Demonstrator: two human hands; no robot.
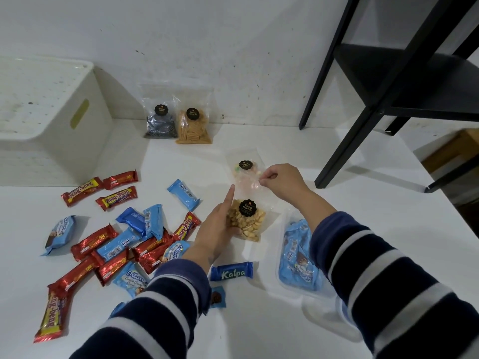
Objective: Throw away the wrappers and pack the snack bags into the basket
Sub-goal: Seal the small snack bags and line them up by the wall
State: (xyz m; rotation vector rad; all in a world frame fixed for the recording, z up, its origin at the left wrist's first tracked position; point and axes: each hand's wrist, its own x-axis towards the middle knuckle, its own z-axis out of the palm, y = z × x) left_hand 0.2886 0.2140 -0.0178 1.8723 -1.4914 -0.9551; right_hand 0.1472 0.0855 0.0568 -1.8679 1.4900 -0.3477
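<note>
The lower part of the large clear pouch (302,257) of blue packets disappears behind the right striped sleeve (388,275), and the print on the round black labels of the far bags is too small to read. The left hand (219,224) lies against the side of the clear nut bag (246,221), its forefinger straight and pointing away, its thumb tucked under the bag where the grip cannot be made out. The right hand (281,181) pinches the crinkled top edge of a second clear bag (246,174), holding pale pastel pieces, between thumb and fingertips. Both bags sit on the white tabletop (337,203), one just behind the other. Further back, against the scuffed white wall (207,47), stand a bag of dark swirled snacks (159,124) and a bag of orange sticks (193,126). The white plastic basket (46,120), perforated with small holes and with a slotted handle, stands at far left, cut off by the frame. Glossy foil wrappers, red ones (99,240) and blue ones (184,194), lie scattered to the left, with a dark blue Kalpa bar (231,272) near the left wrist. A black metal shelf frame (383,81) rises at right.
</note>
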